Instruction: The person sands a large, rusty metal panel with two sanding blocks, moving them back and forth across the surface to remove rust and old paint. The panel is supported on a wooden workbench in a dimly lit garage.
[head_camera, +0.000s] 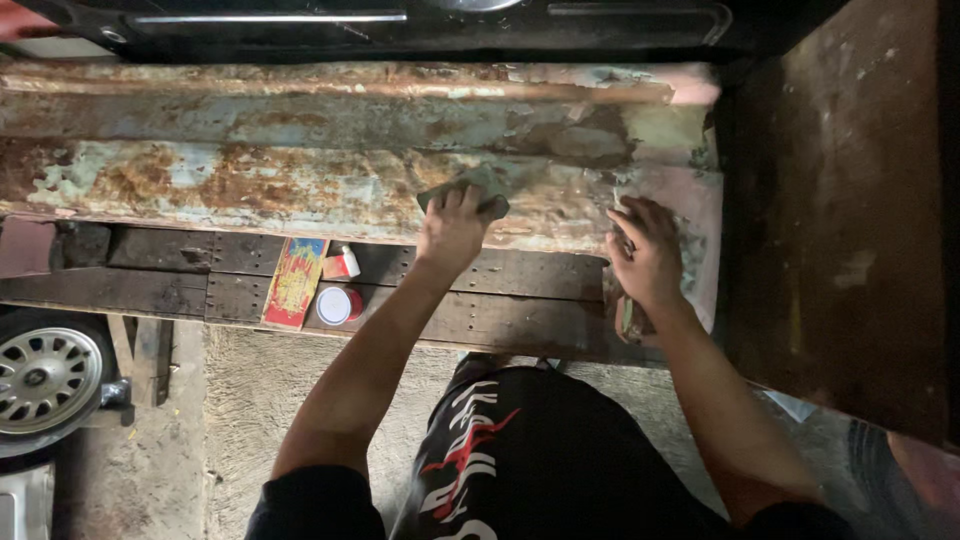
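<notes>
A long rusty metal panel (250, 180) with flaking pale green paint runs across the upper half of the view. My left hand (452, 232) presses a small grey-green sanding pad (480, 185) flat against the panel near its middle. My right hand (648, 258) rests with spread fingers on the panel's right end, where the surface is paler and pinkish. Whether the right hand holds anything is hard to tell; its fingers lie against the metal.
Below the panel runs a dark wooden plank (500, 290) bearing a flat red-and-yellow packet (296, 282), a small round tin with a white lid (336, 305) and a small white bottle (346, 262). A car wheel (42, 380) sits at lower left. A rusty brown wall (850, 220) stands at right.
</notes>
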